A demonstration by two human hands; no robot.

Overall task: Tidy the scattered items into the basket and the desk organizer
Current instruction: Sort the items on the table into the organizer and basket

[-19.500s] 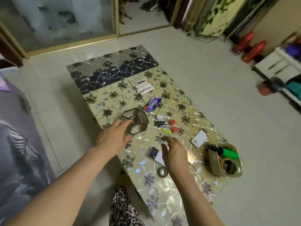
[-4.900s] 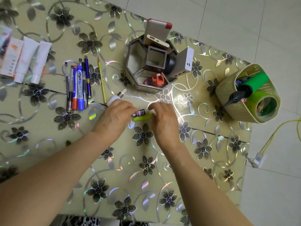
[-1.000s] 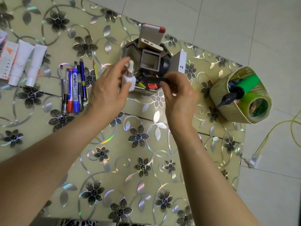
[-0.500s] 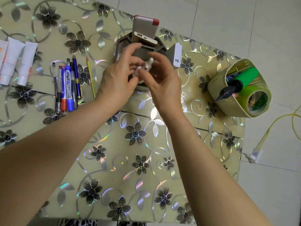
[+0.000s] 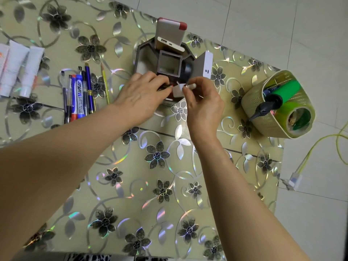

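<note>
The grey hexagonal desk organizer (image 5: 146,53) stands at the far middle of the table, with a red-capped power bank (image 5: 169,31) and a white card (image 5: 206,65) upright in it. My right hand (image 5: 204,104) pinches a small white bottle (image 5: 178,90) sideways over the organizer's near compartment. My left hand (image 5: 141,93) lies beside it, its fingertips among dark items in that compartment; whether they grip anything is hidden. The yellow-green basket (image 5: 252,104) sits to the right, holding a green pump (image 5: 282,93) and a tape roll (image 5: 299,117).
Several pens and a whiteboard marker (image 5: 78,97) lie in a row left of the organizer, next to a yellow pencil (image 5: 105,82). White tubes (image 5: 22,68) lie at the far left. A yellow cable with a plug (image 5: 293,180) runs over the floor off the table's right edge.
The white bottle passed from my left hand to my right hand. My left fingers dropped into the organizer's near compartment, and both hands sank slightly toward me.
</note>
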